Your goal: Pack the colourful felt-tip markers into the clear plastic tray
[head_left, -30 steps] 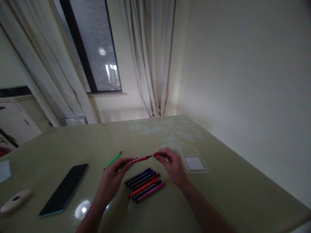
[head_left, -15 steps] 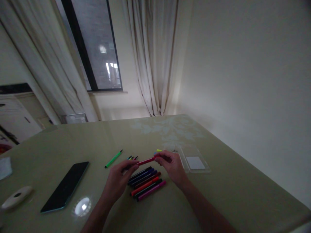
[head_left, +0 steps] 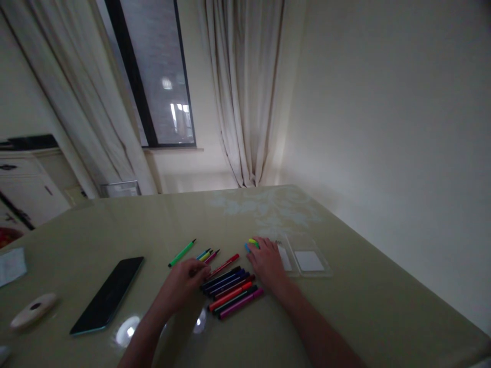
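My left hand is closed, thumb and fingertips pinching the lower left end of a red marker. That marker lies slanted along the far side of a row of capped markers in dark blue, brown, orange, black and magenta. Over small yellow, blue and green marker caps is my right hand, palm down with its fingers stretched out; some of the caps are hidden beneath it. Uncapped blue, yellow and pink markers lie beyond my left hand. Farther left is an uncapped green marker.
A clear plastic case lies opened flat right of my right hand. To the left are a black phone, a white oval object and a pale folded cloth or paper. A wall borders the table's right side.
The red marker has come down from between both hands to beside the row. My right hand has let go of it and shifted onto the loose caps; my left hand has lowered with the marker's end.
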Motion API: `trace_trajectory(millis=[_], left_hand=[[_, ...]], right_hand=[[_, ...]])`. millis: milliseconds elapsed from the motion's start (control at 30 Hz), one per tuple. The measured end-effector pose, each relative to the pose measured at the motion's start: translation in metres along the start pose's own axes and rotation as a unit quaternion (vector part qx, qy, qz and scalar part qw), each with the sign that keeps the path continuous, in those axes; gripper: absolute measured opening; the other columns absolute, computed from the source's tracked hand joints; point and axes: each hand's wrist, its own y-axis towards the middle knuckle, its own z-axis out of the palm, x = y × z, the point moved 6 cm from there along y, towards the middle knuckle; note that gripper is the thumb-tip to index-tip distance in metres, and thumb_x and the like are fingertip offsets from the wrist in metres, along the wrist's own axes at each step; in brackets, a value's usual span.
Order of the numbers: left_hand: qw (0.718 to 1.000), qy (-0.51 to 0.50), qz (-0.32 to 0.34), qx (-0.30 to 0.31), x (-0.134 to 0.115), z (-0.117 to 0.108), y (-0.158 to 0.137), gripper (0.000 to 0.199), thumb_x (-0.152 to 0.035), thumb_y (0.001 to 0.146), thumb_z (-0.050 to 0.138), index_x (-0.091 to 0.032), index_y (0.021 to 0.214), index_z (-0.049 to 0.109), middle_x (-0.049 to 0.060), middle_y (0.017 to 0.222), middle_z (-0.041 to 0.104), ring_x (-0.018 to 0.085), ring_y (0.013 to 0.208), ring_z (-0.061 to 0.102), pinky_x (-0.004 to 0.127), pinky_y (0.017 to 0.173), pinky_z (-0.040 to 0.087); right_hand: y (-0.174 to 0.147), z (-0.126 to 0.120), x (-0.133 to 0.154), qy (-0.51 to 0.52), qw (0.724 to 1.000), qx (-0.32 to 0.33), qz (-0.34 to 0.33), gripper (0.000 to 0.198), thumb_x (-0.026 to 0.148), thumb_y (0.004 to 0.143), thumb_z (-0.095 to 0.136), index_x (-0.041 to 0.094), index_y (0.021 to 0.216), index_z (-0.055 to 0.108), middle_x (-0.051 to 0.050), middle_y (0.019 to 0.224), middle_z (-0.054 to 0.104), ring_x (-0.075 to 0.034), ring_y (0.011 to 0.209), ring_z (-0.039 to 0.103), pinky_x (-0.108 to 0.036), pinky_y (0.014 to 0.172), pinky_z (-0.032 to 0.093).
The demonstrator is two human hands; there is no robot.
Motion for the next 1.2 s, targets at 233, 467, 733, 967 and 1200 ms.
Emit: trace_trajectory(millis=[233,467,733,967,1200], left_hand=[[0.973,0.156,-0.075,-0.154,0.034,-0.02,0.0,0.04,-0.042,0.093,0.044,-0.019,0.101,0.077,0.012,0.106,0.072,0.029,0.102,0.067,0.039,0.092,0.049],[0.98,0.137,-0.091,-0.115,0.037,-0.013,0.002,0.028,-0.035,0.094,0.047,-0.021,0.096,0.072,0.009,0.103,0.075,0.027,0.099,0.069,0.035,0.086,0.05],[0.976,0.156,-0.084,-0.123,0.033,-0.014,0.002,0.04,-0.032,0.097,0.04,-0.015,0.111,0.073,0.014,0.113,0.071,0.027,0.102,0.069,0.037,0.09,0.05],[0.976,0.181,-0.088,-0.083,0.034,-0.012,-0.002,0.04,-0.033,0.098,0.04,-0.021,0.099,0.078,0.013,0.108,0.074,0.029,0.099,0.07,0.037,0.086,0.049],[0.967,0.214,-0.11,-0.086,0.04,-0.015,-0.006,0.036,-0.029,0.097,0.041,-0.02,0.097,0.076,0.013,0.107,0.073,0.028,0.096,0.07,0.036,0.082,0.049]], right_hand=[[0.002,0.002,0.001,0.022,0.999,-0.025,-0.007,0.011,0.018,0.093,0.065,0.021,0.096,0.075,-0.011,0.123,0.071,-0.031,0.117,0.058,-0.046,0.1,0.041],[-0.002,-0.007,-0.006,0.333,0.94,-0.045,0.051,0.008,0.02,0.082,0.075,0.02,0.09,0.073,-0.006,0.089,0.078,-0.023,0.084,0.071,-0.035,0.078,0.051],[-0.003,-0.025,-0.001,0.477,0.877,-0.058,0.018,0.019,0.036,0.085,0.075,0.021,0.097,0.078,-0.005,0.09,0.078,-0.02,0.083,0.071,-0.033,0.076,0.053],[-0.005,-0.03,0.001,0.502,0.863,-0.054,0.026,0.019,0.036,0.088,0.072,0.023,0.1,0.08,-0.005,0.095,0.079,-0.02,0.085,0.07,-0.033,0.078,0.054],[-0.005,-0.026,-0.001,0.483,0.874,-0.052,0.03,0.021,0.037,0.087,0.073,0.023,0.1,0.081,-0.005,0.09,0.078,-0.019,0.079,0.068,-0.031,0.074,0.053]])
